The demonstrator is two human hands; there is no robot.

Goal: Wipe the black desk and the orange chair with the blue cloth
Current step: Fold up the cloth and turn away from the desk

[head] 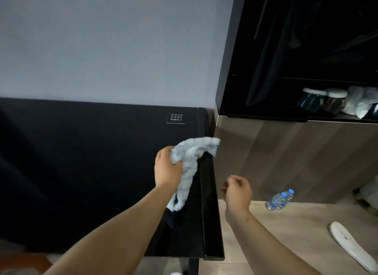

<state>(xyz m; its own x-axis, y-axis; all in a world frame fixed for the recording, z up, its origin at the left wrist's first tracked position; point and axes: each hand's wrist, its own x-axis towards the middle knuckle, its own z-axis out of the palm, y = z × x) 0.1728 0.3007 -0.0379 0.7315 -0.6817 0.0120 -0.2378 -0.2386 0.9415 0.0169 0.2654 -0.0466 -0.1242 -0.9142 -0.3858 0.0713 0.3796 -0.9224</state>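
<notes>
Desk-wiping step, head view. The cloth (192, 152) was gripped in a bunch by the left hand (166, 168), whose fingers were curled round its middle. One fold stood up toward the right and a long tail hung down toward the person. The cloth was held at the right end of the desk (92, 162), beside the glossy edge strip. Whether it was pressed onto the surface or carried just above it could not be told. The right hand (237, 195) was held beyond the desk's right edge, over the floor, with fingers loosely curled and nothing in them. A white printed label (176, 117) was seen near the far right corner of the desk, apart from the cloth. Two bottles (279, 200) and a white slipper (351, 248) lay on the floor to the right. An orange-brown patch (24, 262) at the lower left was judged to be possibly the chair, though too little of it was shown to be sure. The step in hand was judged to be the wiping of the desk, with the chair not yet reached. For the next move, the cloth would have to be flattened against the top and drawn leftward in overlapping passes, since most of the surface lay to the left. The hanging tail would need to be gathered so that it was not dragged over the edge.
</notes>
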